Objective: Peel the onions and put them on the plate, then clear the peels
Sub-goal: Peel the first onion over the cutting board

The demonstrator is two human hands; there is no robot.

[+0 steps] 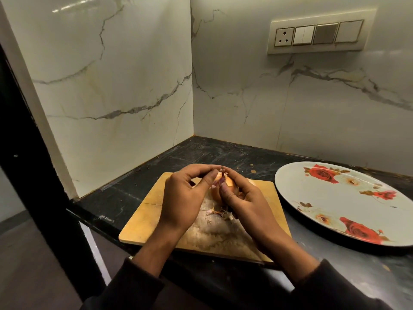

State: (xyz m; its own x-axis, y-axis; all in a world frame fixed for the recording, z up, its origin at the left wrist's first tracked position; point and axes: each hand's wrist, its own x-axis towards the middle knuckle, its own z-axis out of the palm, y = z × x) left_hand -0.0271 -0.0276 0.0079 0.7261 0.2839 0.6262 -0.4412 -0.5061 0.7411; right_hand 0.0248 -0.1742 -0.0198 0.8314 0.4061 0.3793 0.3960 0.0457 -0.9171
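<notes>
Onion (220,190) held above cutting board (143,217), tip up. Right hand (243,203) cupped round bulb; left hand (183,198) fingertips pinching skin at tip (nearer hand). Plate (290,180) rightward, bare.

Corner of two white marble-veined walls (116,86), glossy, with a light reflection at upper left. Cream switch panel (317,34) on the right-hand wall: one socket, then switches. Dark, scratched stone desk (214,153) below. Black vertical frame (33,153) at left; greyish floor (29,265) beyond.
</notes>
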